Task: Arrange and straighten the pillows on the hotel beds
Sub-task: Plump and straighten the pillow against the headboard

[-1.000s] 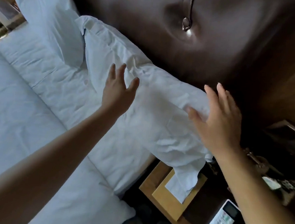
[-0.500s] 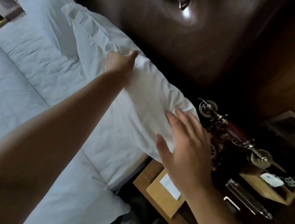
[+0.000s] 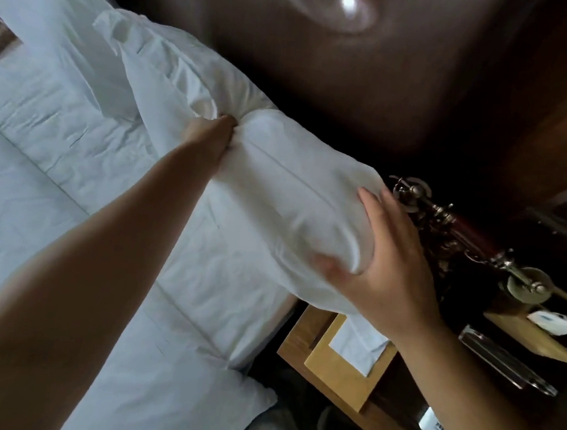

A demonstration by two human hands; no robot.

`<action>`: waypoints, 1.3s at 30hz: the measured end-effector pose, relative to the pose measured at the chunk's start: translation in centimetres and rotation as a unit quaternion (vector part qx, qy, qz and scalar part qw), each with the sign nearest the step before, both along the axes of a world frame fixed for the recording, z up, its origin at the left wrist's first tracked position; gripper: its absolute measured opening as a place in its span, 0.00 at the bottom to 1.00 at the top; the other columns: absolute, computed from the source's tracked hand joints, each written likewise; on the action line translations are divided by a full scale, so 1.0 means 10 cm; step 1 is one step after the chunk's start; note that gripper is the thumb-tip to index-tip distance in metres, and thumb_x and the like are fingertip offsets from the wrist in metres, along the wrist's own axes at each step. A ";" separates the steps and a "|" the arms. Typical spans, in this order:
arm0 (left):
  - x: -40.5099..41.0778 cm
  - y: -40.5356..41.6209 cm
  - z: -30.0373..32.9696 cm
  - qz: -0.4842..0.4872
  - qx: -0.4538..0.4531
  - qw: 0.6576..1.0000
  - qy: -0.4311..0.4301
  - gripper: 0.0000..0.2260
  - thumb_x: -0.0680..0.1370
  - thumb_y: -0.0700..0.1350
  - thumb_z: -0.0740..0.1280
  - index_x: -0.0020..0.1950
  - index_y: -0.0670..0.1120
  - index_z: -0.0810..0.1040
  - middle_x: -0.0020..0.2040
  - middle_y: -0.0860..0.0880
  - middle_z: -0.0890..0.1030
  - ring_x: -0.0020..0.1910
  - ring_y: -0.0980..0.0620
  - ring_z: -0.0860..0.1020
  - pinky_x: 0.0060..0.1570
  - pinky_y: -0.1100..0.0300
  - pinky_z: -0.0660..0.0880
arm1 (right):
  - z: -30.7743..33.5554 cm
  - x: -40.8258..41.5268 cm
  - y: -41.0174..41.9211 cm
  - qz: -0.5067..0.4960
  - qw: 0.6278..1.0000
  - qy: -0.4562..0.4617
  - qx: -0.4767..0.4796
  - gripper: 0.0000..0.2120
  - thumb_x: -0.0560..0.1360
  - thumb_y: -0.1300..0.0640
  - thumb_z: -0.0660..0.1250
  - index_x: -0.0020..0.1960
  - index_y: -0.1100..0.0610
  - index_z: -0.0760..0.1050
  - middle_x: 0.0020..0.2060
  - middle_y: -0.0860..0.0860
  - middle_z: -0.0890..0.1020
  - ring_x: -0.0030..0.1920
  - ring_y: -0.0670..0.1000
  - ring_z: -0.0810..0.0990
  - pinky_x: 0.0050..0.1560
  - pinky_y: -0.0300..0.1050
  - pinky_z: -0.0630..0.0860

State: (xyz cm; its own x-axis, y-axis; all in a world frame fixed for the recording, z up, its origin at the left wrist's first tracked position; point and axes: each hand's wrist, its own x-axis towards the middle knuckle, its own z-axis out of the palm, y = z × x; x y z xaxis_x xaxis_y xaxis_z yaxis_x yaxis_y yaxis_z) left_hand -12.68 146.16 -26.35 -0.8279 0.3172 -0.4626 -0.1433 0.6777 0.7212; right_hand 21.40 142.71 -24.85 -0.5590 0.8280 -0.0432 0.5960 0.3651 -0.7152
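A white pillow (image 3: 287, 194) leans against the dark padded headboard (image 3: 319, 82) at the right end of the bed. My left hand (image 3: 210, 134) grips the pillow's upper edge, bunching the fabric around its fingers. Around the pillow's near right end wraps my right hand (image 3: 384, 256), thumb in front and fingers behind. A second white pillow (image 3: 47, 9) stands against the headboard at the far left. The white sheet (image 3: 60, 149) lies wrinkled below both pillows.
A wooden bedside table (image 3: 302, 345) sits right of the bed, carrying a tan folder with a white paper (image 3: 356, 349). An ornate metal telephone (image 3: 444, 227) stands just behind my right hand. A wooden tray (image 3: 530, 336) and a clear stand (image 3: 501, 361) lie further right.
My left hand went from hovering open to gripping the pillow's top edge. My right hand slid down around the pillow's right end, and the hanging corner lifted off the bedside table.
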 end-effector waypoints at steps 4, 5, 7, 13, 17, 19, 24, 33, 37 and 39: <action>0.18 0.05 0.07 0.016 0.043 0.999 -0.012 0.07 0.74 0.48 0.72 0.47 0.48 0.78 0.36 0.50 0.78 0.33 0.51 0.77 0.42 0.58 0.77 | -0.16 0.02 -0.14 -0.024 0.999 0.034 -0.007 0.49 0.68 0.31 0.74 0.81 0.45 0.57 0.82 0.45 0.57 0.81 0.48 0.56 0.73 0.53 0.67; 0.18 0.07 0.09 0.018 0.045 0.999 -0.024 0.09 0.75 0.51 0.73 0.44 0.48 0.78 0.33 0.52 0.77 0.29 0.54 0.75 0.39 0.60 0.76 | -0.17 -0.01 -0.16 -0.026 0.999 0.036 0.006 0.47 0.69 0.33 0.74 0.81 0.46 0.59 0.81 0.46 0.59 0.81 0.48 0.58 0.74 0.55 0.68; 0.15 0.14 0.14 0.016 0.053 0.997 -0.058 0.15 0.74 0.58 0.76 0.39 0.49 0.77 0.28 0.55 0.76 0.26 0.57 0.74 0.35 0.62 0.75 | -0.16 -0.09 -0.17 -0.023 0.998 0.049 0.030 0.40 0.71 0.37 0.76 0.78 0.49 0.66 0.79 0.48 0.66 0.80 0.49 0.62 0.74 0.58 0.69; -0.01 0.10 -0.03 0.000 0.018 0.999 0.040 0.32 0.69 0.58 0.67 0.69 0.40 0.77 0.62 0.43 0.82 0.63 0.42 0.80 0.66 0.50 0.78 | -0.03 -0.12 0.07 -0.023 0.988 0.083 0.128 0.19 0.71 0.49 0.75 0.58 0.57 0.83 0.60 0.48 0.84 0.66 0.49 0.79 0.69 0.62 0.71; 0.08 -0.06 -0.03 -0.040 -0.019 0.995 0.084 0.12 0.78 0.50 0.63 0.56 0.45 0.79 0.45 0.48 0.83 0.47 0.46 0.82 0.59 0.51 0.78 | 0.02 -0.01 0.11 -0.042 0.983 0.083 0.161 0.31 0.74 0.43 0.73 0.72 0.57 0.76 0.74 0.56 0.73 0.77 0.57 0.68 0.73 0.63 0.67; 0.08 -0.15 -0.08 -0.043 -0.028 0.992 0.115 0.07 0.78 0.50 0.61 0.45 0.49 0.75 0.41 0.49 0.81 0.49 0.43 0.82 0.59 0.50 0.76 | -0.06 -0.01 -0.06 -0.051 0.984 0.078 0.153 0.35 0.76 0.41 0.71 0.77 0.56 0.69 0.79 0.60 0.63 0.81 0.61 0.58 0.75 0.64 0.63; 0.13 -0.28 0.03 -0.048 -0.057 0.982 0.172 0.14 0.83 0.51 0.59 0.48 0.43 0.78 0.48 0.42 0.82 0.55 0.41 0.80 0.56 0.53 0.73 | -0.40 -0.03 -0.29 -0.076 0.989 0.068 0.103 0.34 0.79 0.38 0.64 0.79 0.52 0.62 0.81 0.60 0.58 0.82 0.61 0.54 0.75 0.68 0.61; -0.06 -0.12 0.24 0.022 0.078 0.989 0.126 0.08 0.76 0.47 0.65 0.40 0.50 0.68 0.36 0.50 0.72 0.34 0.50 0.74 0.29 0.61 0.68 | -0.41 -0.40 -0.22 -0.143 0.986 0.082 -0.012 0.34 0.81 0.39 0.64 0.82 0.45 0.56 0.82 0.52 0.58 0.81 0.51 0.58 0.76 0.49 0.66; -0.34 -0.01 0.21 0.035 0.087 0.988 0.120 0.10 0.77 0.46 0.66 0.40 0.51 0.67 0.38 0.51 0.72 0.33 0.52 0.73 0.29 0.61 0.69 | -0.38 -0.76 -0.20 -0.116 0.988 0.101 -0.029 0.33 0.82 0.40 0.62 0.82 0.46 0.55 0.81 0.52 0.61 0.81 0.49 0.59 0.72 0.26 0.57; -0.49 0.05 0.24 0.034 0.095 0.987 0.125 0.09 0.75 0.47 0.67 0.40 0.51 0.68 0.37 0.50 0.72 0.34 0.49 0.74 0.31 0.59 0.69 | -0.45 -1.01 -0.17 -0.115 0.986 0.115 -0.028 0.33 0.82 0.42 0.63 0.82 0.45 0.53 0.81 0.53 0.61 0.81 0.49 0.60 0.71 0.25 0.58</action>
State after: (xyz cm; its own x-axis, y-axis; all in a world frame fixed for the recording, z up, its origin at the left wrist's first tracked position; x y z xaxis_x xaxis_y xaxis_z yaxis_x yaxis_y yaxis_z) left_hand -17.55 146.71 -23.91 -0.9309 0.3180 -0.1794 0.0141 0.5224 0.8526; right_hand 11.26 140.97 -29.33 -0.3572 0.9339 0.0143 0.4781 0.1960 -0.8562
